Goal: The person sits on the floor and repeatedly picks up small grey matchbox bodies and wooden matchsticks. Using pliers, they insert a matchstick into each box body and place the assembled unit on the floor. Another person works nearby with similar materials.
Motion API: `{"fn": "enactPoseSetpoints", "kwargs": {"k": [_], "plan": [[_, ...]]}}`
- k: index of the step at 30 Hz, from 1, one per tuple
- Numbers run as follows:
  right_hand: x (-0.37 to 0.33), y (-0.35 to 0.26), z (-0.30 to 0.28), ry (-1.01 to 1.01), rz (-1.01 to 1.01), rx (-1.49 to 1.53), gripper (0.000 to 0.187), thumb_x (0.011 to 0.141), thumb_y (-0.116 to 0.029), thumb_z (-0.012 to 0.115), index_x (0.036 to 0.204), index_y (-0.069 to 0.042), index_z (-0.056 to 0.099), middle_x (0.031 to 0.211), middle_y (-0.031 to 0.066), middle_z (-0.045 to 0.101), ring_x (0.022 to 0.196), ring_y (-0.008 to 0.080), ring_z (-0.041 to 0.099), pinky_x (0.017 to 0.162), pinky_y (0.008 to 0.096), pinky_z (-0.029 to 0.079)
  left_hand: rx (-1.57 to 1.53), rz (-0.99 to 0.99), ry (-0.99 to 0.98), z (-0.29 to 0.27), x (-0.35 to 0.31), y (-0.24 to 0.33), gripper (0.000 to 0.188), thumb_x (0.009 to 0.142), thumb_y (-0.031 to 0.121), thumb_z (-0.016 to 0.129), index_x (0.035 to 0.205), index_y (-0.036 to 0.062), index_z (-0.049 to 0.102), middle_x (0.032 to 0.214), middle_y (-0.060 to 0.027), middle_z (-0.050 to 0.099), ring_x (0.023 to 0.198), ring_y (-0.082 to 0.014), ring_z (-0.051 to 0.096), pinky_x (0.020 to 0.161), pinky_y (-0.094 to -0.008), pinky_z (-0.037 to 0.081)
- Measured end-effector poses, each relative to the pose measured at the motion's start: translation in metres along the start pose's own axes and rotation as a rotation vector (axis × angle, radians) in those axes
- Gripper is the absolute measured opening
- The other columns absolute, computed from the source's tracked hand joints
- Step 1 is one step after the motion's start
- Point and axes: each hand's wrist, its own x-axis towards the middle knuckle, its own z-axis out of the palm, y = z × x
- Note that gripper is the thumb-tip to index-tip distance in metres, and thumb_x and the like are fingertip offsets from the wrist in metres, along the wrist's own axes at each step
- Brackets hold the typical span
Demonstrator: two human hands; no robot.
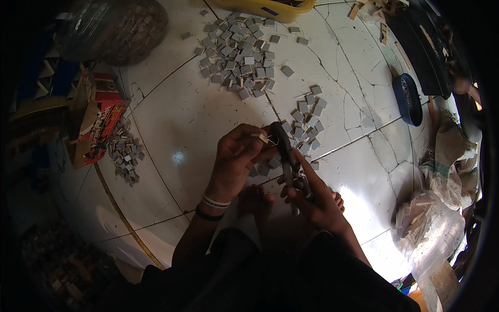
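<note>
We list: cracked white floor; big pile; tub beyond pile; dish right of pile; nearer than pile, left grip pinching block, right grip clasping tool.

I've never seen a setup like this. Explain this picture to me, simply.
There's no machine here: these are a person's own bare hands. The single picture comes from a wide fisheye camera on the head, looking down, so straight edges bend near the rim. The left hand pinches a small pale piece; the right hand grips a dark tool. On the white tiled floor lies a big pile of grey squares, with more beside the tool and near a red box. A yellow tub and blue dish stand farther off.
</note>
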Motion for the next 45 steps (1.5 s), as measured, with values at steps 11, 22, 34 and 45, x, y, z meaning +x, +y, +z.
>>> {"fn": "enactPoseSetpoints", "kwargs": {"k": [11, 22, 34, 45], "plan": [[-0.001, -0.013, 0.023, 0.243, 0.204, -0.175, 0.031, 0.099, -0.028, 0.074, 0.095, 0.003, 0.071, 0.077, 0.0096, 0.071, 0.071, 0.0148, 0.065, 0.067, 0.0343, 0.05, 0.096, -0.013, -0.087, 0.007, -0.002, -0.003, 0.018, 0.103, 0.016, 0.069, 0.113, 0.0037, 0.061, 0.136, -0.0267, 0.065, 0.129, -0.0355, 0.065, 0.108, -0.0493, 0.057], [0.009, 0.003, 0.004, 0.463, 0.157, -0.559, 0.023, 0.102, -0.023, 0.066, 0.103, 0.0, 0.06, 0.073, 0.0259, 0.068, 0.072, 0.0476, 0.069, 0.059, 0.0506, 0.05, 0.222, 0.126, -0.013, 0.011, 0.007, 0.011, 0.022, 0.1, 0.014, 0.073, 0.117, 0.0021, 0.066, 0.138, -0.0203, 0.066, 0.129, -0.0285, 0.065, 0.113, -0.0415, 0.051], [0.011, 0.035, -0.023, 0.558, -0.03, -0.288, 0.03, 0.108, -0.025, 0.06, 0.119, 0.003, 0.056, 0.071, 0.0155, 0.062, 0.064, 0.0201, 0.057, 0.061, 0.0388, 0.046, 0.749, 0.407, 0.276, -0.008, 0.025, 0.019, 0.047, 0.098, 0.005, 0.071, 0.142, -0.0029, 0.059, 0.15, -0.0146, 0.059, 0.129, -0.0238, 0.063, 0.109, -0.0352, 0.051], [0.015, 0.037, -0.023, 0.508, -0.026, -0.246, 0.035, 0.107, -0.026, 0.062, 0.12, 0.007, 0.058, 0.074, 0.0129, 0.066, 0.066, 0.0152, 0.06, 0.06, 0.0352, 0.048, 1.449, 0.228, 0.02, -0.028, 0.005, -0.032, 0.028, 0.082, -0.002, 0.071, 0.109, 0.003, 0.066, 0.109, -0.0155, 0.063, 0.105, -0.0382, 0.061, 0.093, -0.0474, 0.051]]}}
